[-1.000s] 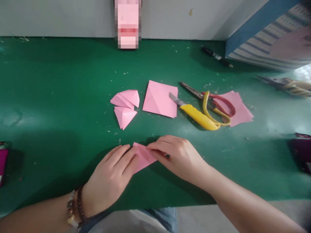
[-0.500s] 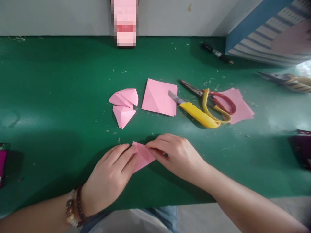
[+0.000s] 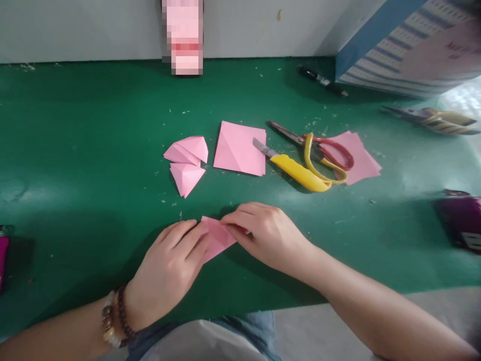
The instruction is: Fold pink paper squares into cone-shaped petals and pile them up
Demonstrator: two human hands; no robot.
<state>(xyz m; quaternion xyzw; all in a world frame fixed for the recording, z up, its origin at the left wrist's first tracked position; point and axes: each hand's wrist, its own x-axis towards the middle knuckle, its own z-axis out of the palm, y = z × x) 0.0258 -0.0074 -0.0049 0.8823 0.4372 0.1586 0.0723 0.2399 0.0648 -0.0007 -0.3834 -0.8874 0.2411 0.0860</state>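
Note:
A folded piece of pink paper [image 3: 217,237] lies on the green table between my hands. My left hand [image 3: 171,260] presses its left part with the fingers held together. The thumb and fingertips of my right hand [image 3: 263,233] pinch its upper right part. Two small folded pink pieces [image 3: 188,150] [image 3: 187,178] sit beyond my left hand, one behind the other. To their right is a stack of creased pink squares [image 3: 238,150], and the blade of a yellow-handled cutter [image 3: 298,171] rests over its right edge.
Red-handled scissors [image 3: 287,133] overlap more pink sheets [image 3: 361,160] at the right. Behind them lie a black pen [image 3: 323,81] and pliers [image 3: 428,116]. A patterned box [image 3: 398,55] stands at the back right; a purple case [image 3: 464,218] is at the right edge.
The view has shifted slightly, so the table items appear further left. Both hands keep their places on the pink paper, with hardly any movement.

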